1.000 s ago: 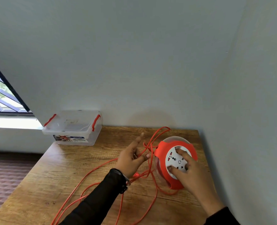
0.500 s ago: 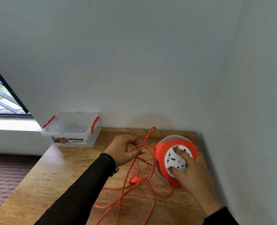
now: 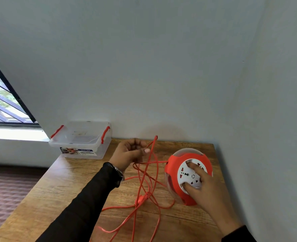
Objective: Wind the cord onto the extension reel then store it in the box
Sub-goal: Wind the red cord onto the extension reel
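Note:
An orange extension reel (image 3: 174, 167) with a white socket face stands tilted near the table's right edge. My right hand (image 3: 204, 186) rests on that socket face, fingers spread over it. The orange cord (image 3: 140, 194) runs from the reel's left side and lies in loose loops across the table, its plug in the tangle. My left hand (image 3: 131, 152) is raised left of the reel, pinching a loop of cord between thumb and fingers. A clear plastic box (image 3: 81, 139) with red latches and its lid on sits at the table's far left corner.
The wooden table (image 3: 60, 186) stands in a corner, with a wall behind it and another close on the right. A window and its sill lie to the left. Brown patterned floor shows below the table's left edge.
My left hand has closed on the cord and lifted it up and to the left, drawing the loose loops closer to the reel. My right hand stays on the socket face.

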Action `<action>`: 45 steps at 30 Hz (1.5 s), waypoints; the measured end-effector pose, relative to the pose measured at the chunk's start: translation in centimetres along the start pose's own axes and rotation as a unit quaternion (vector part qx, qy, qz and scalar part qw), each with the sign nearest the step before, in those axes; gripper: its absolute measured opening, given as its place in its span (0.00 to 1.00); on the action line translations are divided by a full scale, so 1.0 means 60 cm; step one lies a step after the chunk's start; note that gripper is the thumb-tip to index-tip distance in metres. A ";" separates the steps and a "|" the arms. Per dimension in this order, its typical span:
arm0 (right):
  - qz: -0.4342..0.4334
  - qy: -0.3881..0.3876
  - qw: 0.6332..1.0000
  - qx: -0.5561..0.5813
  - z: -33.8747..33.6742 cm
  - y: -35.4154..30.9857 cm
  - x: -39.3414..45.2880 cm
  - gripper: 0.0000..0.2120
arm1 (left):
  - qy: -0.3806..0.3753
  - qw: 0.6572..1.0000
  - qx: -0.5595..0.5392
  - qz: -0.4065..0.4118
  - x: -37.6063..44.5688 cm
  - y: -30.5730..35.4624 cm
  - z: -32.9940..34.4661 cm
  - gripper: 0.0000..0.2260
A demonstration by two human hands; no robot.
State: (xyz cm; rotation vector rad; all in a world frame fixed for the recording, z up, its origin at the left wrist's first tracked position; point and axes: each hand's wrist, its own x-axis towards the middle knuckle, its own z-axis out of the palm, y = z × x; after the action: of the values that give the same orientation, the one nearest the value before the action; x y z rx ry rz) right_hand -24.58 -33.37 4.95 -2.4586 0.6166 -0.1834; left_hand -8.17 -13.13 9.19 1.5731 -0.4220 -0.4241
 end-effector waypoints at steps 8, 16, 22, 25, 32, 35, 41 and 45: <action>0.014 -0.003 1.000 -0.022 -0.001 0.010 0.000 0.31 | 0.410 0.901 -0.142 -0.001 0.022 0.023 -0.072 0.10; 0.007 0.013 1.000 -0.017 -0.002 -0.001 0.001 0.32 | 0.353 0.900 0.256 -0.005 0.011 -0.019 -0.057 0.07; 0.009 0.025 1.000 -0.010 -0.001 -0.005 -0.004 0.32 | 0.130 0.858 0.480 0.131 -0.029 -0.059 0.050 0.13; 0.004 0.046 0.999 0.014 -0.005 -0.005 -0.002 0.32 | 0.055 0.819 0.571 -0.007 -0.021 -0.098 0.046 0.15; -0.020 0.051 0.997 0.045 -0.018 -0.009 0.021 0.33 | 0.033 0.862 0.497 0.097 -0.001 -0.053 0.021 0.06; -0.003 -0.005 1.000 -0.001 -0.033 -0.003 0.044 0.34 | 0.037 0.916 0.383 0.116 0.011 0.012 0.011 0.03; 0.011 -0.038 0.999 -0.028 -0.036 0.000 0.059 0.34 | 0.107 0.781 0.540 0.294 0.022 0.101 -0.014 0.03; 0.002 0.001 1.000 -0.020 -0.037 -0.004 0.056 0.33 | 0.136 0.748 0.615 0.211 0.027 0.094 -0.059 0.10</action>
State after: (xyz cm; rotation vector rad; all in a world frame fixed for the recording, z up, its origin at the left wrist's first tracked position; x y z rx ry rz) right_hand -22.12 -35.89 6.85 -2.4961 0.6305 -0.1738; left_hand -5.01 -11.16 14.93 2.6560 -0.9032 0.6091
